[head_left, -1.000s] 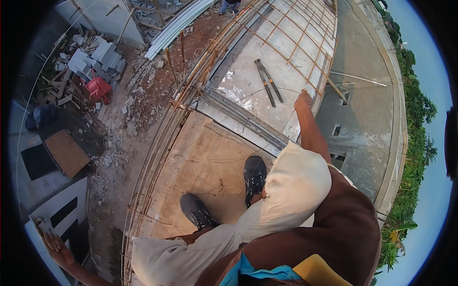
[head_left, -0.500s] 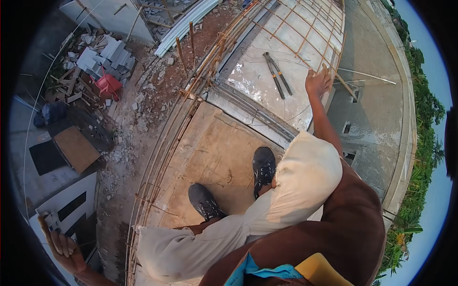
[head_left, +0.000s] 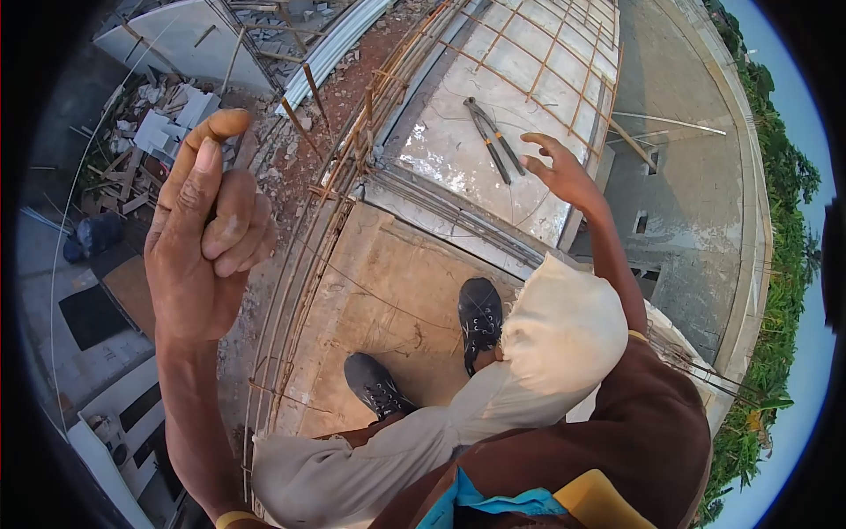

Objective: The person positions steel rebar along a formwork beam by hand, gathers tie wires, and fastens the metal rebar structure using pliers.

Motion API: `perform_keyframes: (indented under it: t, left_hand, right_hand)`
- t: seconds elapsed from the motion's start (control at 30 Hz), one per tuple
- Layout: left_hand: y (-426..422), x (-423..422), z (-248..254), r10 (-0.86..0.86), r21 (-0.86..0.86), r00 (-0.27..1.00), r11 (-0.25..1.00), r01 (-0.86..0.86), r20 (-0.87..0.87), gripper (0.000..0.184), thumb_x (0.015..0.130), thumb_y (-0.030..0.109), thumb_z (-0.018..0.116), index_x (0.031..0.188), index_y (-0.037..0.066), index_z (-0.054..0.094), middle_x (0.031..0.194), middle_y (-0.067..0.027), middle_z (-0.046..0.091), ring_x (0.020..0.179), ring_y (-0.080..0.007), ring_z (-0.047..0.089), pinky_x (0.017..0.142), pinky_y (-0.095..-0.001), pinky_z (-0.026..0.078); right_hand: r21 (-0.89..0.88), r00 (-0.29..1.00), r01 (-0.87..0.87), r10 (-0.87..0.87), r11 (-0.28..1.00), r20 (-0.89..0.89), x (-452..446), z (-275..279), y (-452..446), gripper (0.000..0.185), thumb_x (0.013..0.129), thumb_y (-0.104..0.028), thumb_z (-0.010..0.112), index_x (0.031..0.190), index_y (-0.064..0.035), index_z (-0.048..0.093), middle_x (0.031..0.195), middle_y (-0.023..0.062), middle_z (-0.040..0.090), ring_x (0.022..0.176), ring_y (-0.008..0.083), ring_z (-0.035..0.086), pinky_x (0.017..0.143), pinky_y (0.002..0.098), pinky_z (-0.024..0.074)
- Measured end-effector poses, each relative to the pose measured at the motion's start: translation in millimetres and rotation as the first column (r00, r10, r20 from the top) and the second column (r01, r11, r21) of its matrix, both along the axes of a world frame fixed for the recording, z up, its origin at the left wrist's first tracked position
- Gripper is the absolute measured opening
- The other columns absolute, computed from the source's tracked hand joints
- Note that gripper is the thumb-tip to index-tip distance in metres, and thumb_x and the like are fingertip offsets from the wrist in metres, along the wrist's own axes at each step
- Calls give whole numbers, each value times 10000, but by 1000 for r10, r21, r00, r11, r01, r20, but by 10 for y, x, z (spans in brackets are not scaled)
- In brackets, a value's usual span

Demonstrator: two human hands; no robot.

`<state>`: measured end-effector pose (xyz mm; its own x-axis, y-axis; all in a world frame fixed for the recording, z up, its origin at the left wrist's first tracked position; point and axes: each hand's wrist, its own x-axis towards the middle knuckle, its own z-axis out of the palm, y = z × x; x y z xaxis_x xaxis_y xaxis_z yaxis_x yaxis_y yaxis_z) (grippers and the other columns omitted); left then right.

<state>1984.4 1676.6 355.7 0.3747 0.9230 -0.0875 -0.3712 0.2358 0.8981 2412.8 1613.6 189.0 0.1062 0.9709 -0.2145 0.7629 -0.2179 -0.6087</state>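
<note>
My left hand (head_left: 207, 220) is raised high on the left, close to the camera. Its fingers are curled, with the thumb near the bent index finger; whatever lies between them, if anything, is too small to make out. My right hand (head_left: 564, 172) hovers over the pale concrete slab (head_left: 441, 145), thumb and fingers apart, holding nothing. Just left of it lies a pair of end-cutting pincers (head_left: 486, 141) with black and orange handles, apart from the hand. Thin wire strands lie around the pincers. A rusty rebar grid (head_left: 538, 75) covers the slab's far part.
My black shoes (head_left: 480, 313) rest on a brown board (head_left: 388, 273). Long rebar rods (head_left: 304, 326) run along its left edge, beside a drop to rubble-strewn ground. Upright rusty bars (head_left: 315, 93) stand ahead. A grey concrete surface (head_left: 687, 203) lies to the right.
My left hand has come up from the lower left to in front of the camera. My right hand has left the edge of the rebar grid and moved down and left toward the pincers.
</note>
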Motion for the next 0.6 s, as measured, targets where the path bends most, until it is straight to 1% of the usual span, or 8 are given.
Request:
perform_keyframes:
  t: [0.07, 0.1, 0.17, 0.27, 0.37, 0.47, 0.53, 0.6]
  left_hand:
    - [169, 31, -61, -27, 3, 992, 1000, 27, 126, 336, 1043, 243, 344, 1280, 43, 475, 561, 81, 295, 439, 0, 243, 422, -179, 280]
    - [223, 114, -88, -28, -2, 994, 1000, 28, 108, 336, 1043, 243, 344, 1280, 43, 475, 561, 81, 295, 439, 0, 243, 422, -179, 280]
    - [285, 365, -176, -34, -19, 979, 999, 38, 202, 339, 1043, 249, 343, 1278, 42, 473, 586, 81, 306, 466, -1, 263, 463, -182, 320]
    - [494, 465, -378, -182, 129, 962, 979, 158, 204, 407, 1034, 299, 380, 1371, 72, 398, 730, 43, 473, 598, -18, 428, 577, -192, 410]
    - [441, 489, -388, 97, 67, 993, 993, -93, -65, 523, 989, 396, 471, 1373, 50, 396, 951, -23, 605, 836, -99, 581, 653, -214, 459]
    - [488, -29, -952, 14, -69, 873, 996, -54, -487, 610, 947, 434, 541, 1420, 96, 357, 1178, -59, 594, 1037, -157, 582, 762, -276, 487]
    - [485, -442, -1424, -184, -278, 663, 960, -38, -726, 526, 960, 375, 530, 1405, 133, 389, 1101, -26, 610, 973, -153, 588, 780, -306, 474]
    - [447, -820, -1895, -367, -457, 473, 885, -88, -801, 470, 964, 311, 516, 1383, 123, 415, 1069, -20, 609, 945, -142, 583, 781, -312, 465]
  right_hand:
    - [-32, 796, -286, 219, 958, -565, -663, 692, 70, 651, 896, -453, 609, 1355, -19, 453, 1349, 201, 477, 1214, 318, 503, 982, 422, 447]
    - [69, 510, -430, 306, 900, -804, -895, 738, 85, 711, 880, -471, 625, 1376, -6, 419, 1374, 228, 436, 1247, 322, 470, 1015, 440, 421]
    - [261, 166, -533, 402, 805, -900, -1421, 895, 91, 662, 905, -457, 598, 1361, -5, 436, 1190, 197, 577, 1029, 238, 605, 859, 351, 512]
    - [-78, 327, -770, 288, 633, -900, -1547, 1473, 438, 548, 949, -398, 554, 1309, 8, 479, 840, 65, 634, 671, 120, 592, 613, 242, 490]
    - [145, 426, -417, 333, 897, -841, -1168, 1317, 758, 400, 1000, -330, 471, 1209, 0, 559, 575, -51, 441, 459, 61, 369, 472, 205, 345]
    - [72, 471, 123, 6, 990, -882, -515, 1490, 910, 373, 1012, -291, 441, 1227, 10, 489, 588, -53, 367, 449, 28, 320, 408, 169, 275]
    - [178, 601, 303, -43, 936, -798, -150, 1591, 880, 343, 1025, -252, 394, 1213, 16, 497, 586, -55, 352, 455, 24, 331, 403, 167, 273]
    - [188, 158, 392, 136, 901, -978, 545, 1384, 890, 323, 1027, -250, 389, 1159, -1, 546, 582, -60, 360, 455, 28, 314, 410, 175, 256]
